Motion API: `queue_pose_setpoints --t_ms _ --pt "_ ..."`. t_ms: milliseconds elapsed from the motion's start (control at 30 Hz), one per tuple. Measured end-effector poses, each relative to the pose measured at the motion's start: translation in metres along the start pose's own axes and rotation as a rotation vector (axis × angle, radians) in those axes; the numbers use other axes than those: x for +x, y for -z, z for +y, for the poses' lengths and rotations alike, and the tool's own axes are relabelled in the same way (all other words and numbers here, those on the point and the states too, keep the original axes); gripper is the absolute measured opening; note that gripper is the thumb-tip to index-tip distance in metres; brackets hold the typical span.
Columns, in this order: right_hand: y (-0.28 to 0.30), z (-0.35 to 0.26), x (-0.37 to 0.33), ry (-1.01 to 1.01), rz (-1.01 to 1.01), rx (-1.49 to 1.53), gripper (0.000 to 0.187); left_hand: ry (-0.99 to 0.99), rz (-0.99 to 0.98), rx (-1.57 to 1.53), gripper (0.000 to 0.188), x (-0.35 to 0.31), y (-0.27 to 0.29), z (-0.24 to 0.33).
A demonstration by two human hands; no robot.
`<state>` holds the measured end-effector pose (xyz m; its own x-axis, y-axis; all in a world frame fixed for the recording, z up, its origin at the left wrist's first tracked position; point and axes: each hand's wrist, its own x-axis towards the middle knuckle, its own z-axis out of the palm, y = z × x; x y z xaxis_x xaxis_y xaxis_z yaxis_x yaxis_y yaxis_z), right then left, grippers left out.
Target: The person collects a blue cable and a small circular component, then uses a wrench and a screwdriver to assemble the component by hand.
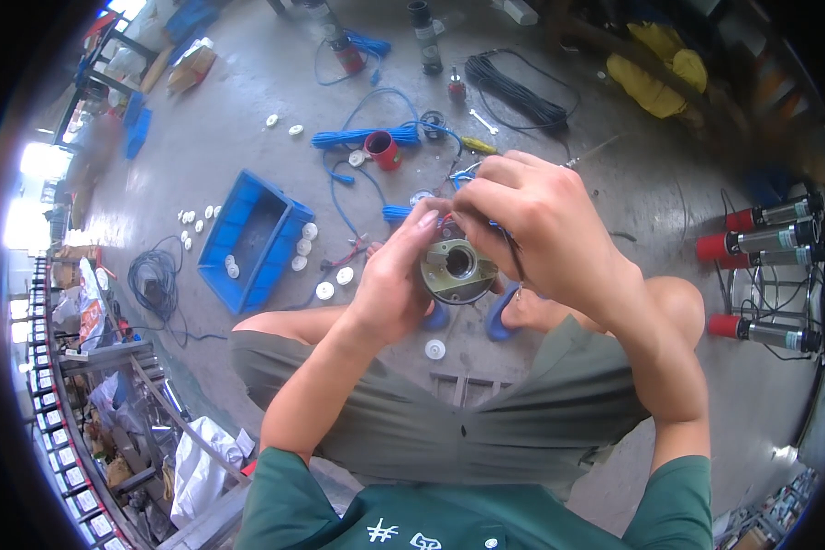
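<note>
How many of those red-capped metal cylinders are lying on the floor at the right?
4. One red-capped cylinder lies uppermost, a second just below it, a third tucked under that and partly hidden, and a fourth lowest. More may be hidden beyond the edge.

Blue plastic bin (247,240) lay tilted on the concrete floor (247,110), two white caps inside, more white caps (304,240) scattered around it. Red cup (382,148) sat beside a bundle of blue cable (362,137). Black cable coil (515,90) lay further back, a second black coil (154,280) left of the bin. Yellow-handled screwdriver (478,145) and a small wrench (482,120) sat near the blue cable. Four red-capped metal cylinders (768,240) lined up at right. Yellow cloth (658,75) was heaped top right. Shelving (60,403) ran along the left edge
</note>
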<state>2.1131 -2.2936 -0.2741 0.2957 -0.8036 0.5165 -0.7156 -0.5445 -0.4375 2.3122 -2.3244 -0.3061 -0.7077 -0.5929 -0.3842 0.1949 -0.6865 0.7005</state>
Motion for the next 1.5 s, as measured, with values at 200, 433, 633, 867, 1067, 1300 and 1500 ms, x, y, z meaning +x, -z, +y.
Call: queue_pose_setpoints --t_ms 200,433,633,867,1067,1300,1500 --pt "-0.002 0.001 -0.004 -0.001 0.008 0.079 0.013 0.057 -0.071 -0.120 0.041 0.003 0.005 -0.003" --pt "-0.002 -0.002 -0.007 -0.038 -0.053 -0.030 0.017 0.036 -0.092 -0.055 0.042 0.006 0.003 -0.005" --pt "-0.004 0.002 -0.010 0.047 -0.110 -0.058 0.020 0.104 -0.016 -0.096 0.043 0.006 0.007 -0.013" --pt "-0.015 0.005 -0.011 0.074 -0.068 -0.044 0.017 0.128 -0.015 -0.113 0.045 0.005 0.003 -0.015" --pt "-0.020 0.004 -0.012 0.095 -0.080 -0.003 0.026 0.114 0.114 -0.157 0.049 0.003 0.001 -0.013" --pt "-0.019 0.001 -0.012 -0.023 0.055 0.174 0.033 0.088 0.086 -0.198 0.048 0.003 0.000 -0.016" --pt "-0.017 0.009 -0.006 -0.106 -0.032 0.396 0.036 -0.080 -0.082 -0.066 0.044 0.006 -0.002 -0.015"
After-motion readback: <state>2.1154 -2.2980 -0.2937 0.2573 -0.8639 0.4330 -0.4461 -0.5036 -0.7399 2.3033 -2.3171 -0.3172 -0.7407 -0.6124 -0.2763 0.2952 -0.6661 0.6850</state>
